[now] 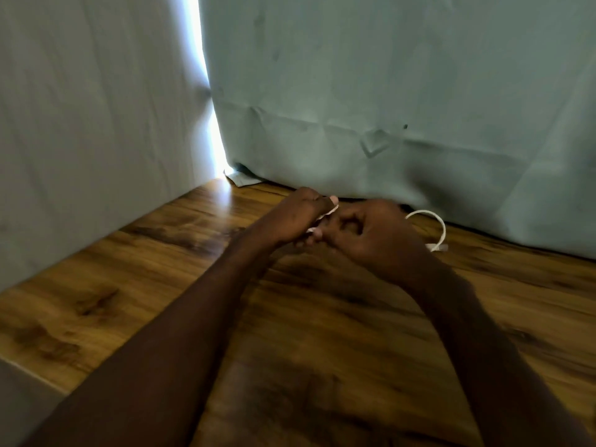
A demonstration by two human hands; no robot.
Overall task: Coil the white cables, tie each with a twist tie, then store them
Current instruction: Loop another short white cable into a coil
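Observation:
Both hands meet over the far part of a wooden table [316, 333]. My left hand [296, 217] is curled around a short stretch of white cable, which shows between its fingers. My right hand [371, 233] is curled close against it, fingers bent around the same cable. A loop of the white cable [433, 221] arcs out behind my right hand and ends near the tabletop at its right. The frame is blurred, and no twist tie can be made out.
A grey-green curtain [387, 91] hangs along the table's far edge, with a bright gap of light at its left. A pale wall [80, 124] runs along the table's left side. A grey surface [19, 398] lies at the lower left corner.

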